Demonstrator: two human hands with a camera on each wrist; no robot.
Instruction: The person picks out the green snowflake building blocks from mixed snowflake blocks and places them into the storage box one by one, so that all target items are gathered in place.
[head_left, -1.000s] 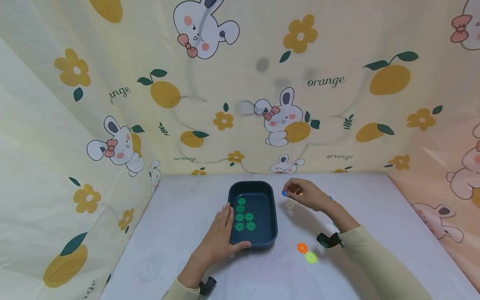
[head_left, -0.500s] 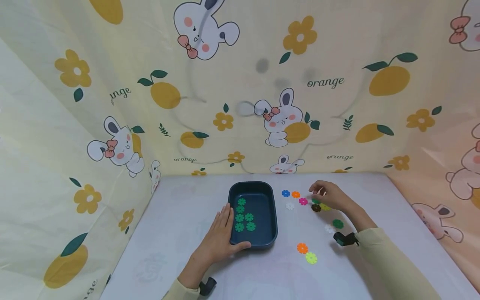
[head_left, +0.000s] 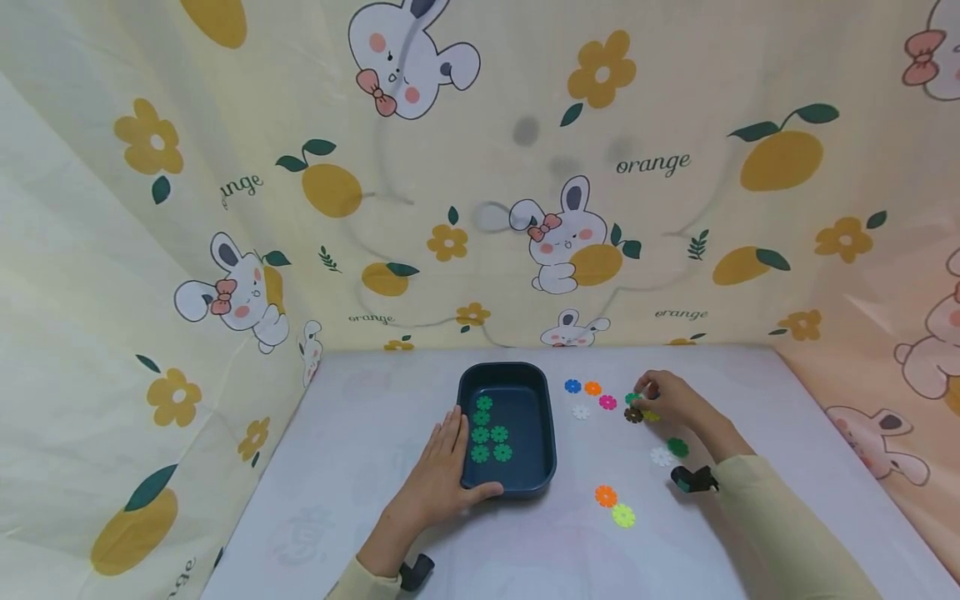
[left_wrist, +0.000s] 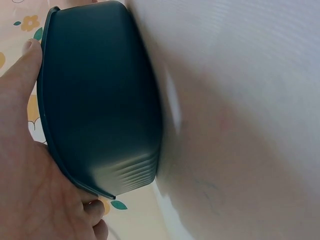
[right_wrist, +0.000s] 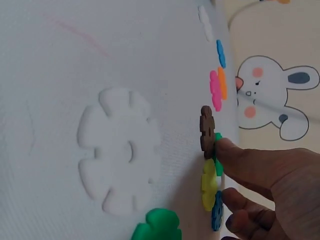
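White cloth covered the table (head_left: 360, 500), and nearest the viewer on it lay a yellow-green flower disc (head_left: 623, 516) touching an orange flower disc (head_left: 605, 496), both right of the tray. Next, the left hand (head_left: 438, 479) rested against the near left corner of the dark teal tray (head_left: 543, 433), fingers straight along its left wall and thumb lying along its near wall; the left wrist view showed the palm against the tray's outer side. Within the tray lay five green flower discs (head_left: 488, 433), flat on its floor, clustered toward the left side. Farther right, a white flower disc (head_left: 661, 456) and a green flower disc (head_left: 678, 447) lay just beside each other, near the right forearm. Beyond them, the right hand (head_left: 671, 400) was on the cloth with fingertips curled onto a small green disc (head_left: 633, 398), thumb and forefinger meeting on it; whether the piece was lifted could not be told. A brown flower disc (head_left: 633, 414) and a yellow flower disc (right_wrist: 209, 184) lay just beside those fingertips, with a blue piece partly hidden under the fingers in the right wrist view. Farther left lay a pink flower disc (head_left: 607, 402) and another white one (head_left: 581, 412). Farthest, an orange disc (head_left: 592, 388) and a blue disc (head_left: 573, 386) sat side by side. Behind all hung a yellow printed backdrop (head_left: 480, 167) of rabbits and oranges.
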